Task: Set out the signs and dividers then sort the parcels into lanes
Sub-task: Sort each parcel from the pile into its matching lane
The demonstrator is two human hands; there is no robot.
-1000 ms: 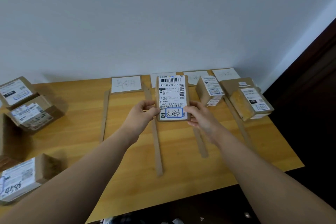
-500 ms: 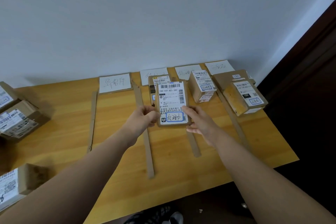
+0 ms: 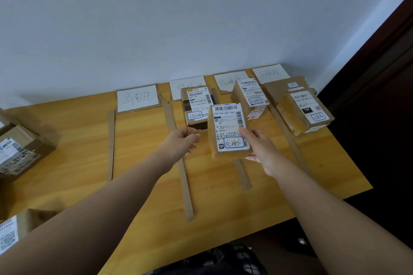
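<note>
Your right hand (image 3: 260,148) gripped the parcel (image 3: 228,127) at its lower right corner, thumb across the label and fingers curled beneath. The box stood just up and left of that hand, raised over the table (image 3: 145,176). Your left hand (image 3: 182,142) hung just left of the box without touching it, its fingers loosely curled round nothing.

The parcel covered the far part of one cardboard divider (image 3: 243,174), so only the near end showed below it. Behind it lay the second-lane parcel (image 3: 196,105), partly hidden by the box in your grip, the third-lane parcel (image 3: 251,98) and the fourth-lane parcel (image 3: 304,111). These overlapped the lower edges of three of the white signs (image 3: 137,97), and the handwriting on the signs was too loose to read. At the left edge the unsorted parcels (image 3: 20,152) were cut off by the frame.

The table was light wood and stood against a plain pale wall (image 3: 178,18), with a dark brown surface (image 3: 380,78) at the right.
</note>
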